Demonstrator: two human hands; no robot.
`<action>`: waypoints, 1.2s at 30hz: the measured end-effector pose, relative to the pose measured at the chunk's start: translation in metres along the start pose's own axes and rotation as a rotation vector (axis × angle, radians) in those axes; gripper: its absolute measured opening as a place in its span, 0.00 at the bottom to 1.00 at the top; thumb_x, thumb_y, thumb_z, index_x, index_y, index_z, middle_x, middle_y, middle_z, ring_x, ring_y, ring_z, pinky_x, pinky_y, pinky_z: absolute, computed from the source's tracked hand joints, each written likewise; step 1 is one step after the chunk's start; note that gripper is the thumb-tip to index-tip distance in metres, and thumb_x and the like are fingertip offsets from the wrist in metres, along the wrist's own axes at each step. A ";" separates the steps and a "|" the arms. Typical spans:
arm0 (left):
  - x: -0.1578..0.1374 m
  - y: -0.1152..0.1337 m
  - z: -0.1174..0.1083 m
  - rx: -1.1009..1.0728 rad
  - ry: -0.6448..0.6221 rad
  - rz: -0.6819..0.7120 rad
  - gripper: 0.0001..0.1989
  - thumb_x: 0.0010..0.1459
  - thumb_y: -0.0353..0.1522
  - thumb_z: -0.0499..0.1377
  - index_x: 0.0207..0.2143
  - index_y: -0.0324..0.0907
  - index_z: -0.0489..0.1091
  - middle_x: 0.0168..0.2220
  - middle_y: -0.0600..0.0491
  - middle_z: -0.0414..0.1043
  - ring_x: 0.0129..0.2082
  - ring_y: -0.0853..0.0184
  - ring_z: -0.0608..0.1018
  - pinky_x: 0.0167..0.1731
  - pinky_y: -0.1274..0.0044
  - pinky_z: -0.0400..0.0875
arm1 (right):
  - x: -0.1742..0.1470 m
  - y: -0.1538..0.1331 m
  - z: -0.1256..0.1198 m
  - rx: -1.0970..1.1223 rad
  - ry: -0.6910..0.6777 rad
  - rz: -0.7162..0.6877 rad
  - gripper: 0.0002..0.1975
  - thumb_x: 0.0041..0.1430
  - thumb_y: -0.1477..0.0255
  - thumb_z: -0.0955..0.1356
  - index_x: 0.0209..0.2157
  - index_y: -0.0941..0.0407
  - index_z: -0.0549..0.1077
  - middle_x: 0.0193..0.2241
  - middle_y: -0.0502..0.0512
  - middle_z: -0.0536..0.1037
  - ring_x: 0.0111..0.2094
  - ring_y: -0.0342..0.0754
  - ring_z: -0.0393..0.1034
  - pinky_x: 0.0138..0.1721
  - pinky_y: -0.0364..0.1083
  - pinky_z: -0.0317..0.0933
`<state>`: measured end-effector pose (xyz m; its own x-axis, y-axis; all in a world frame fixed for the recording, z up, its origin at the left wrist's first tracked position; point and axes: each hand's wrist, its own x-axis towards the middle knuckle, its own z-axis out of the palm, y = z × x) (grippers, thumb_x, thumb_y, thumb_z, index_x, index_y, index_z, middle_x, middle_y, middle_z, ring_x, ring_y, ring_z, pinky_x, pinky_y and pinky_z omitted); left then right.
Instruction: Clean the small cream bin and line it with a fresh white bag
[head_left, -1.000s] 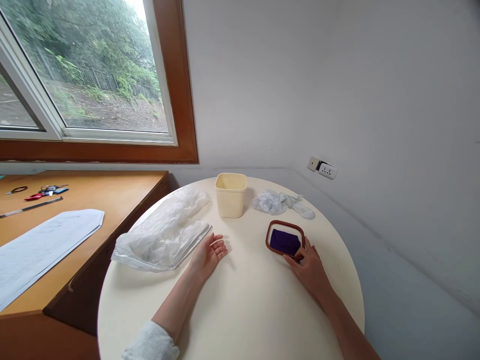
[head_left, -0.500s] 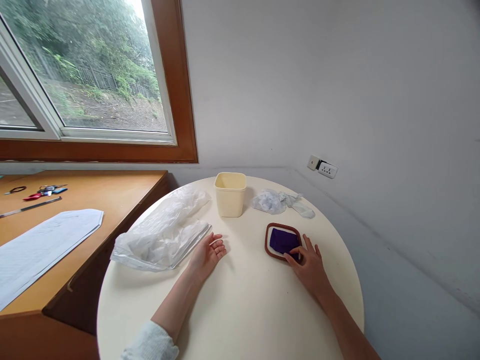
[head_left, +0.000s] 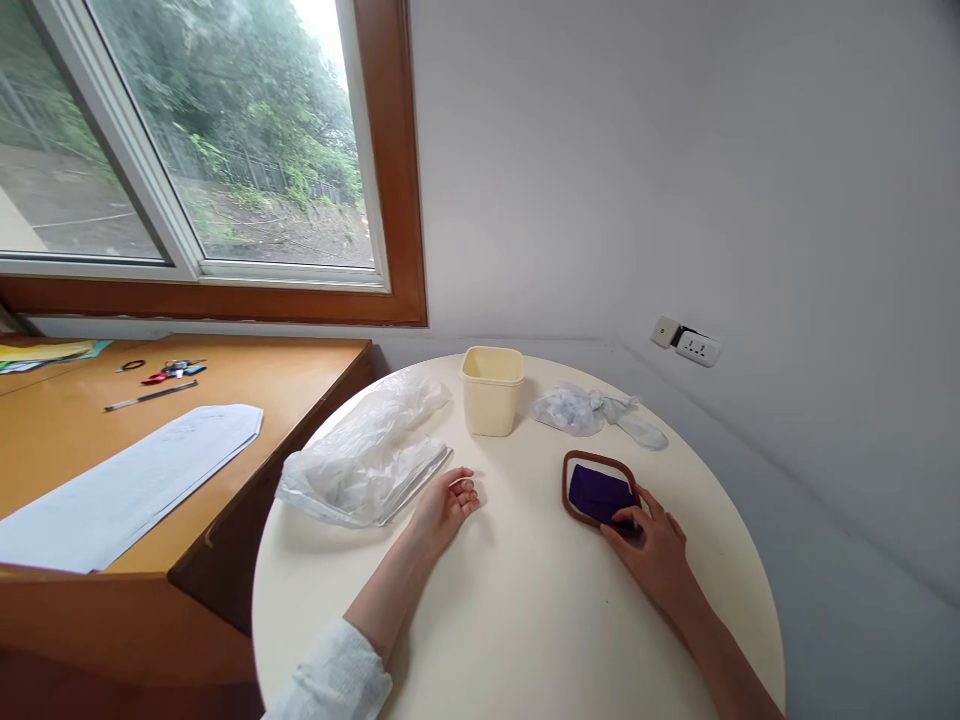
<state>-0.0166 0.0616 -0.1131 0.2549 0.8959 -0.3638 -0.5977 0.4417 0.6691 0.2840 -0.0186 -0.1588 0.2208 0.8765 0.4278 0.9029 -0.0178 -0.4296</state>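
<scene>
A folded dark purple cloth [head_left: 598, 492] lies inside a brown frame [head_left: 574, 460] with rounded corners, flat on the round white table [head_left: 525, 620]. My right hand [head_left: 656, 560] is bent over the near right corner of both. Its thumb and index finger close on the cloth's near edge, the thumb tip beside the frame and the other fingers over the frame's right side. My left hand [head_left: 444, 510] rests palm up on the table, fingers loosely curled and apart, nothing in it. Just beyond it lies a crumpled clear plastic bag [head_left: 375, 450].
A cream square bin [head_left: 493, 395] stands upright at the back of the table. Right of it is a knotted plastic bag [head_left: 574, 408]. On the wooden desk [head_left: 300, 370] at left are papers [head_left: 142, 490], a pen [head_left: 150, 396] and keys [head_left: 180, 368]. A wall socket [head_left: 697, 347] is at right.
The view has swung left, so everything sits farther right in the picture. My hands keep almost the same places on the table, the right one still at the cloth and frame.
</scene>
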 end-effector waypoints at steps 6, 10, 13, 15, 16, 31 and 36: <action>0.000 0.000 -0.002 0.031 -0.005 0.018 0.02 0.52 0.27 0.57 0.28 0.36 0.66 0.19 0.56 0.64 0.18 0.75 0.69 0.25 0.80 0.68 | 0.001 -0.007 -0.005 0.017 0.060 -0.016 0.13 0.50 0.58 0.64 0.25 0.53 0.70 0.52 0.58 0.65 0.48 0.58 0.64 0.50 0.61 0.48; 0.000 -0.001 -0.002 0.052 0.017 0.059 0.02 0.50 0.27 0.58 0.27 0.36 0.66 0.18 0.56 0.63 0.17 0.75 0.68 0.24 0.80 0.67 | -0.003 -0.025 -0.006 0.065 0.191 -0.113 0.12 0.55 0.62 0.62 0.25 0.54 0.68 0.43 0.60 0.71 0.44 0.56 0.67 0.47 0.57 0.51; -0.001 -0.004 0.000 0.068 0.050 0.136 0.04 0.49 0.28 0.60 0.25 0.37 0.65 0.17 0.58 0.61 0.17 0.76 0.66 0.22 0.81 0.64 | -0.007 -0.043 0.000 0.085 0.166 -0.300 0.07 0.55 0.67 0.63 0.28 0.53 0.68 0.39 0.58 0.73 0.44 0.55 0.67 0.46 0.55 0.52; -0.001 -0.006 0.001 0.075 0.069 0.186 0.07 0.48 0.29 0.61 0.24 0.38 0.65 0.16 0.60 0.59 0.16 0.77 0.64 0.22 0.82 0.63 | -0.009 -0.055 0.003 0.094 0.115 -0.449 0.03 0.55 0.71 0.63 0.29 0.53 0.67 0.38 0.56 0.73 0.42 0.53 0.67 0.45 0.54 0.53; -0.002 -0.006 0.001 0.080 0.077 0.204 0.08 0.47 0.30 0.62 0.24 0.39 0.65 0.16 0.60 0.59 0.16 0.77 0.64 0.22 0.82 0.62 | -0.009 -0.061 0.005 0.099 0.087 -0.516 0.02 0.55 0.73 0.63 0.30 0.53 0.67 0.38 0.56 0.73 0.42 0.52 0.68 0.45 0.54 0.53; 0.018 -0.018 0.009 0.449 0.248 0.524 0.08 0.48 0.28 0.61 0.21 0.41 0.63 0.19 0.58 0.60 0.21 0.72 0.67 0.27 0.80 0.62 | 0.053 -0.124 0.075 0.407 -0.032 -0.346 0.04 0.57 0.75 0.58 0.31 0.54 0.62 0.47 0.62 0.66 0.51 0.55 0.61 0.47 0.55 0.60; 0.045 -0.014 0.004 0.547 0.333 0.643 0.08 0.51 0.28 0.56 0.22 0.42 0.60 0.27 0.55 0.65 0.32 0.68 0.71 0.36 0.76 0.63 | 0.083 -0.133 0.104 0.615 0.051 -0.041 0.09 0.56 0.71 0.58 0.39 0.56 0.62 0.40 0.62 0.68 0.47 0.55 0.62 0.47 0.56 0.58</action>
<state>0.0065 0.0957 -0.1358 -0.2873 0.9550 0.0740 -0.0828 -0.1017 0.9914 0.1442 0.1069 -0.1491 0.2213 0.8461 0.4850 0.5364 0.3097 -0.7851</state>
